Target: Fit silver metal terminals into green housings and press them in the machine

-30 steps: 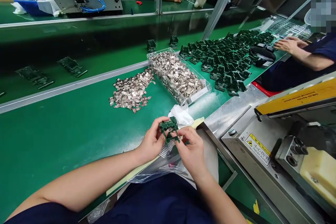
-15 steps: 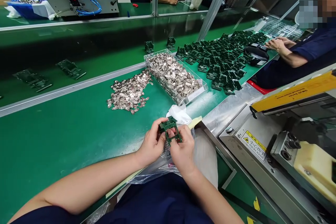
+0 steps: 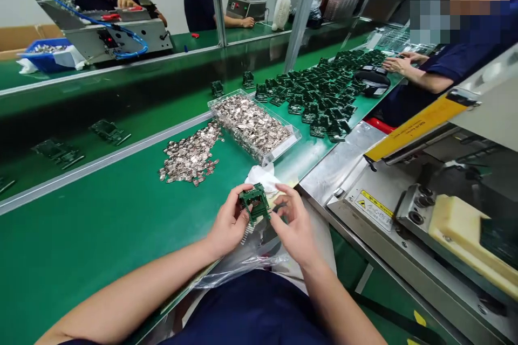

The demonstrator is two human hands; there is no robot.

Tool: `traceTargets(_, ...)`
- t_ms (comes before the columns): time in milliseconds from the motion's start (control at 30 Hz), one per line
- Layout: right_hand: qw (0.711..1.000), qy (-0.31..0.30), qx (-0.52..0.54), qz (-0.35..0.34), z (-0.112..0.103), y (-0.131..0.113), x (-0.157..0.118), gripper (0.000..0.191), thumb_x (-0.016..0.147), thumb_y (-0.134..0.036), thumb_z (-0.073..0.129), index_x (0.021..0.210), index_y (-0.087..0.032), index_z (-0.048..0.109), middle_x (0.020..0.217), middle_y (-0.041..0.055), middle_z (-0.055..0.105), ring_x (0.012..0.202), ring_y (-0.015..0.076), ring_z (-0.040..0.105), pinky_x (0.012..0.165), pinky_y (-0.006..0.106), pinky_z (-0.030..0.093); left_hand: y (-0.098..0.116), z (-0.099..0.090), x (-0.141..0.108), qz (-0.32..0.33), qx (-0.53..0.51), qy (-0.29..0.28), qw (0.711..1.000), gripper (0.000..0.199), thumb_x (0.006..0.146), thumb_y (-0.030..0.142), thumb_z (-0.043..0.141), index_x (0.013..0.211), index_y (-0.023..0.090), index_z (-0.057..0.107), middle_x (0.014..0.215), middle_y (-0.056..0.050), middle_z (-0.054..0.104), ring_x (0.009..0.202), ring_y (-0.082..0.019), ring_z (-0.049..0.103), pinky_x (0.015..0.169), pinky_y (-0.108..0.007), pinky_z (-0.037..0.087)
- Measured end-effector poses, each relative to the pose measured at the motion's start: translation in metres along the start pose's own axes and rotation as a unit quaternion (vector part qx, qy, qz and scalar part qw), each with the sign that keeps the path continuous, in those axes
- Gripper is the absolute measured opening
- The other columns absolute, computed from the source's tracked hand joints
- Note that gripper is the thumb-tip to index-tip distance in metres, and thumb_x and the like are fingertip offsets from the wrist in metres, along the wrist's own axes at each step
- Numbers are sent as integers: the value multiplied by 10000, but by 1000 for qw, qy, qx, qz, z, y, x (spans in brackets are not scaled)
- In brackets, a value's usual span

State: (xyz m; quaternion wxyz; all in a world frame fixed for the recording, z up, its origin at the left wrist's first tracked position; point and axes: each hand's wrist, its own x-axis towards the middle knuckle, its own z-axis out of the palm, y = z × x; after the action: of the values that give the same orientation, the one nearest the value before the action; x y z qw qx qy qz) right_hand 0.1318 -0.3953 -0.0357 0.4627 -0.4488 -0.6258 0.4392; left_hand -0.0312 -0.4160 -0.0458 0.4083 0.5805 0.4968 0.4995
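Between the thumb and fingers of my left hand (image 3: 227,225) is a small green circuit-board frame (image 3: 259,195) with an opening in its middle, tilted towards me. My right hand (image 3: 297,225) is at the board's right side with its fingers spread and curved; its thumb tip lies by the lower right edge, and I cannot tell whether it touches. A row of small metal pins shows below the board. Just behind the board lies a crumpled white cloth (image 3: 259,173). Beyond it are a loose heap of small silvery metal pieces (image 3: 190,153) and a clear tray (image 3: 294,137) filled with similar pieces.
Many green boards (image 3: 324,89) cover the table's far right, by a co-worker's hands (image 3: 399,64). A metal machine (image 3: 376,210) with a yellow bar stands at my right. Boards travel or lie on the green strip (image 3: 162,99) behind the metal rail. A metal post (image 3: 301,21) rises behind.
My right hand has come away from the board, its fingers opening out to the right. The board has turned in my left hand. The whole view has shifted with my head.
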Motion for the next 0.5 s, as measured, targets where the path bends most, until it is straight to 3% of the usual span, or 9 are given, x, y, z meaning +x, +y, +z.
traceTargets(67, 994, -43, -68, -76, -37, -14, -11, 676, 834, -337, 695, 1422, -260, 370, 1387, 128, 449, 1120, 269, 540, 817, 368, 518, 15, 10, 7, 15, -2, -83, 996, 379, 907, 221, 499, 1285, 216, 462, 1178, -105, 615, 1045, -218, 620, 892, -354, 524)
traceTargets(100, 987, -58, -101, -110, -58, -23, -19, 726, 823, -354, 724, 1443, -280, 353, 1411, 118, 442, 1179, 289, 509, 895, 406, 498, 25, 17, 13, 29, -5, -143, 989, 400, 901, 213, 507, 1299, 226, 469, 1184, -107, 624, 1051, -226, 627, 891, -360, 532)
traceTargets(200, 974, -42, -171, -146, -126, -46, -56, 655, 782, -428, 778, 1355, -307, 483, 1264, 92, 585, 1147, 312, 544, 978, 472, 460, 59, 54, 40, 70, -24, -356, 932, 540, 891, 210, 537, 1409, 274, 403, 1199, -108, 649, 1050, -242, 656, 858, -373, 565)
traceTargets(233, 974, 1, -181, -140, -148, -51, -72, 624, 770, -459, 782, 1316, -304, 522, 1217, 92, 611, 1122, 319, 562, 973, 486, 465, 72, 74, 53, 90, -30, -405, 909, 574, 889, 221, 551, 1432, 281, 376, 1228, -110, 642, 1071, -246, 654, 866, -379, 567)
traceTargets(300, 961, 167, -187, -116, -188, -56, -107, 618, 766, -509, 767, 1297, -286, 544, 1214, 112, 608, 1125, 342, 569, 962, 514, 475, 97, 123, 77, 153, -34, -442, 883, 584, 878, 267, 590, 1426, 262, 390, 1315, -124, 595, 1159, -263, 614, 935, -411, 541)
traceTargets(367, 896, 391, -181, -110, -224, -56, -138, 616, 795, -496, 738, 1326, -268, 525, 1291, 133, 560, 1195, 365, 529, 1001, 557, 438, 121, 185, 96, 231, -24, -416, 879, 595, 820, 329, 668, 1367, 216, 464, 1383, -148, 538, 1250, -299, 542, 1027, -465, 471)
traceTargets(400, 855, 474, -177, -111, -240, -55, -150, 611, 803, -466, 734, 1337, -264, 517, 1329, 139, 535, 1233, 369, 500, 1031, 568, 405, 130, 217, 103, 258, -16, -409, 875, 660, 764, 357, 723, 1354, 193, 476, 1395, -165, 523, 1274, -322, 514, 1053, -493, 440)
traceTargets(433, 824, 529, -173, -108, -254, -53, -159, 609, 803, -433, 737, 1343, -259, 514, 1352, 143, 519, 1258, 368, 479, 1056, 574, 374, 138, 247, 109, 268, -6, -409, 873, 739, 692, 370, 779, 1340, 167, 488, 1402, -185, 512, 1288, -352, 494, 1065, -517, 419)
traceTargets(500, 807, 558, -167, -100, -279, -49, -166, 616, 778, -389, 757, 1328, -237, 526, 1337, 152, 536, 1258, 364, 482, 1071, 580, 351, 148, 296, 118, 242, 15, -413, 878, 788, 584, 349, 844, 1275, 122, 541, 1327, -213, 567, 1241, -391, 527, 1036, -543, 435)
